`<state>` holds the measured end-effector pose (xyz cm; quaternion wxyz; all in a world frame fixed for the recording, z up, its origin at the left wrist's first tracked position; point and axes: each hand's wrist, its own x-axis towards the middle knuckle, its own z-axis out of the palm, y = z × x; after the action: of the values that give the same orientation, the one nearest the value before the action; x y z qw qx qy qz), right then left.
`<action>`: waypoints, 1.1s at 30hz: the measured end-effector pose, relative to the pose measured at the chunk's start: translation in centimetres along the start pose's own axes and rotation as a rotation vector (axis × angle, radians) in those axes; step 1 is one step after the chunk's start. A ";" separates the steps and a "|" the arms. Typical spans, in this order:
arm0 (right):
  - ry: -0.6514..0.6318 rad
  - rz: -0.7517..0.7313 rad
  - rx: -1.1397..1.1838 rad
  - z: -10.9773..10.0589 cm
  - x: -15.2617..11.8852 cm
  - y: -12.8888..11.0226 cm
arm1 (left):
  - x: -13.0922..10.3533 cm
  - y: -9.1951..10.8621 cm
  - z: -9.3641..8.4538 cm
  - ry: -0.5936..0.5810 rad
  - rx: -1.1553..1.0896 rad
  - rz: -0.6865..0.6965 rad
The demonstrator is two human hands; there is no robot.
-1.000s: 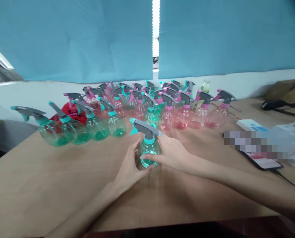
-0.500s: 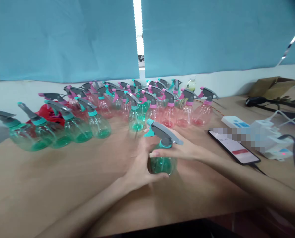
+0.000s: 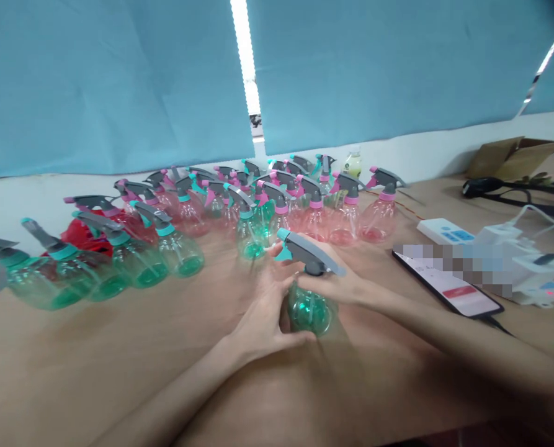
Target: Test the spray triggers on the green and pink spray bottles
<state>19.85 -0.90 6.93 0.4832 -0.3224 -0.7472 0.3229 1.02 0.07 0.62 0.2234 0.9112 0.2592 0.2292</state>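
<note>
While a blue covering (image 3: 165,74) hangs across the background, a wooden table (image 3: 188,323) spreads below it, bearing a crowd of standing spray bottles, with a row of green ones (image 3: 141,267) at the left and pink ones (image 3: 346,226) toward the right. The left hand (image 3: 265,316) is half open in a C, cupped around the lower body of the held bottle (image 3: 310,310), its thumb along the near side. The right hand (image 3: 339,279) curls around the top of that bottle. The held bottle is between them, over the near part of the table; I cannot tell whether its base touches. The spray head (image 3: 314,254) appears to be on already, as on the standing bottles, but the right hand hides the join, so its tightness is unclear. Left undone, as far as shows: the bottle is not yet released and is apart from the rows. Its long axis runs close to upright; the head lies across it, with its turquoise nozzle (image 3: 283,234) pointing left and somewhat away from the person.
</note>
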 end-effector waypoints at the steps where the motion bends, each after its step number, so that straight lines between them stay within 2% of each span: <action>1: 0.008 0.010 -0.011 0.1 0.1 -0.1 | -0.3 -0.1 -0.1 -0.014 0.044 0.003; 5: 0.016 0.007 0.015 0.1 0.3 -0.3 | -1.8 -1.1 -1.1 -0.042 0.241 -0.045; 10: -0.023 0.091 -0.007 -0.7 0.5 -0.1 | -2.9 -2.5 -2.3 -0.020 0.332 -0.113; 19: -0.002 0.116 -0.084 -1.1 0.3 -0.4 | -2.8 -2.4 -2.3 -0.006 0.285 -0.143; 23: 0.012 0.082 -0.071 -1.0 0.3 -0.5 | -2.8 -2.3 -2.2 0.008 0.262 -0.149; 33: 0.041 0.123 -0.026 -0.9 0.0 -0.3 | -2.8 -2.4 -2.1 0.008 0.277 -0.134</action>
<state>20.58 -0.90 7.49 0.4735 -0.3804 -0.7200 0.3356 -3.10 0.91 0.18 0.1093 0.9130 0.3494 0.1797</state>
